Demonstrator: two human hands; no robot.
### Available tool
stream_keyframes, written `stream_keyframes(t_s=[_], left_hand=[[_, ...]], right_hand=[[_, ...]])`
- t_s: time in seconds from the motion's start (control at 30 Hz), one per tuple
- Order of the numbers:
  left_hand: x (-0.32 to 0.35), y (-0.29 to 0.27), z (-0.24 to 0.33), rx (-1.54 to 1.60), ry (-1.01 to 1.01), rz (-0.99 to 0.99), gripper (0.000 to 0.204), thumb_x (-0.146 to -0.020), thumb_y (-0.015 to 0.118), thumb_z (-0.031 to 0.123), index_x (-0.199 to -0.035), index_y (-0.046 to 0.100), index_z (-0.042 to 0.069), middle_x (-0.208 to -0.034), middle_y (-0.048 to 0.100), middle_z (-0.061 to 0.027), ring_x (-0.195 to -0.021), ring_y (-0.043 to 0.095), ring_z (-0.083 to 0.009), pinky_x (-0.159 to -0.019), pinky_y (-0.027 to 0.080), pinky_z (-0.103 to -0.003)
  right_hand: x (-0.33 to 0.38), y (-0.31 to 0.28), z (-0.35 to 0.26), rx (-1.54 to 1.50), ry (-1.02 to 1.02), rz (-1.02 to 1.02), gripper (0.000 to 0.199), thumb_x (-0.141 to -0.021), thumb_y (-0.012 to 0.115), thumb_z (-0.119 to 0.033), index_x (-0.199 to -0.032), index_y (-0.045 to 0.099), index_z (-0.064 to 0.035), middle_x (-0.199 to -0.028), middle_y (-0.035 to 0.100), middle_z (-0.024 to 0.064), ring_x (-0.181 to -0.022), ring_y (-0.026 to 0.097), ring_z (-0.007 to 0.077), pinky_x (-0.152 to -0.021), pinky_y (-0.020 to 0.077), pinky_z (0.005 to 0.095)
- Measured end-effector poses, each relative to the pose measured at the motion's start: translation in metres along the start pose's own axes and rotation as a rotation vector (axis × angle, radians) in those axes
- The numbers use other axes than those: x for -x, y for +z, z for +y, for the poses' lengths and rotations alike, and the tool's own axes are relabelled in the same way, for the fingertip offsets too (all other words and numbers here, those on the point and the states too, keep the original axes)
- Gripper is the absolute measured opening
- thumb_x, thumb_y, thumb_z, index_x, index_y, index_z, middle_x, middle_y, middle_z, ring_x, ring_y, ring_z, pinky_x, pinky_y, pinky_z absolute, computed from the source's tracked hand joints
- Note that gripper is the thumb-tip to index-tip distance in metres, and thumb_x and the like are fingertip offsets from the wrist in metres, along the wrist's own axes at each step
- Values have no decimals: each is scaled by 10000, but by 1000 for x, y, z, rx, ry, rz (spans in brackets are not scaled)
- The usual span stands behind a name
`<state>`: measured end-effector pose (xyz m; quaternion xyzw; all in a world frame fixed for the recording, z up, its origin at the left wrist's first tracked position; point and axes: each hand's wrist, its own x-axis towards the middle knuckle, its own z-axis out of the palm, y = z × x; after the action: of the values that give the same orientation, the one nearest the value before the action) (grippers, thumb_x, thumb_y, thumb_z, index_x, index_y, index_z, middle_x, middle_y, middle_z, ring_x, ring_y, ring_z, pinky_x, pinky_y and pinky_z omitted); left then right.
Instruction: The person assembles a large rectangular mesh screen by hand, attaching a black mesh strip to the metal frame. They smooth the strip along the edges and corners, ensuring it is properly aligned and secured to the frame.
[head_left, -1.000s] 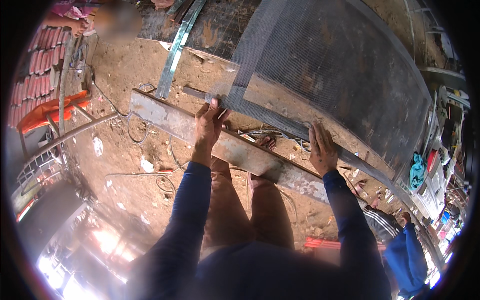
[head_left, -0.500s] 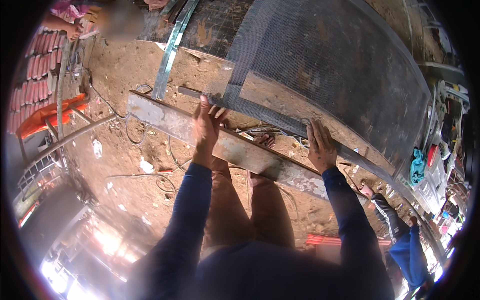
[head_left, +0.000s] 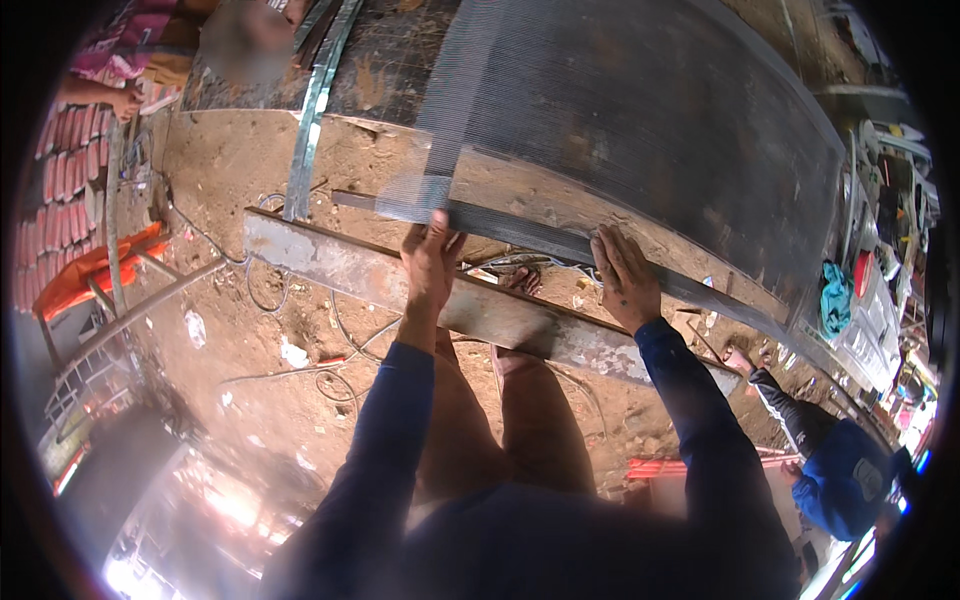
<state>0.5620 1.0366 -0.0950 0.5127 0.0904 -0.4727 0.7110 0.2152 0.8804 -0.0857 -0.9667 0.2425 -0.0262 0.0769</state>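
One large wire mesh sheet [head_left: 640, 140] spreads beyond a rust-patched metal beam [head_left: 480, 308], its near edge along a narrow dark bar [head_left: 352, 199]. Hands apart, the left hand [head_left: 432, 262] pinches that edge; the right hand [head_left: 628, 275] lays extended fingers there, its grip unclear.

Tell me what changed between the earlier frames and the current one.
The left hand has moved right along the dark bar, farther from its left end; a corner of the mesh now shows to its left. The person in blue at lower right has shifted posture. The right hand stays across the bar.
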Motion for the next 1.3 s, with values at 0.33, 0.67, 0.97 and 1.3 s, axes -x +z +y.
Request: stream_keyframes(t_s=[0.33, 0.67, 0.97, 1.3], left_hand=[[2, 20, -28, -91, 70, 15, 414, -1077, 866, 207, -1412, 680, 48, -1295, 780, -85, -1164, 766, -221, -1136, 644, -468], [16, 41, -77, -151, 17, -94, 576, -1059, 882, 212, -1497, 575, -3, -1419, 685, -160, -1316, 711, -286, -1134, 661, -497], [38, 64, -104, -87, -46, -251, 591, -1068, 871, 192, -1517, 530, 17, -1382, 697, -146, -1220, 751, -260, -1155, 666, -503], [65, 91, -119, -50, -68, -123, 745, -1037, 902, 175, -1596, 421, 71, -1417, 662, -111, -1315, 684, -258, -1115, 637, -502]], right_hand=[[6, 2, 0, -18, 26, 4, 889, -974, 642, 76, -1801, 401, -145, -1893, 340, 37, -1732, 359, 255, -1420, 400, 455], [10, 0, -5, 53, 56, -28, 902, -984, 658, 20, -1822, 378, -166, -1904, 328, 21, -1739, 342, 217, -1450, 361, 420], [7, -4, -12, 72, 72, 23, 883, -990, 666, 20, -1812, 414, -184, -1871, 402, 4, -1704, 409, 214, -1428, 400, 391], [14, -4, -16, 7, 119, 36, 814, -1009, 663, 9, -1779, 473, -174, -1836, 461, 15, -1669, 470, 246, -1388, 458, 404]])
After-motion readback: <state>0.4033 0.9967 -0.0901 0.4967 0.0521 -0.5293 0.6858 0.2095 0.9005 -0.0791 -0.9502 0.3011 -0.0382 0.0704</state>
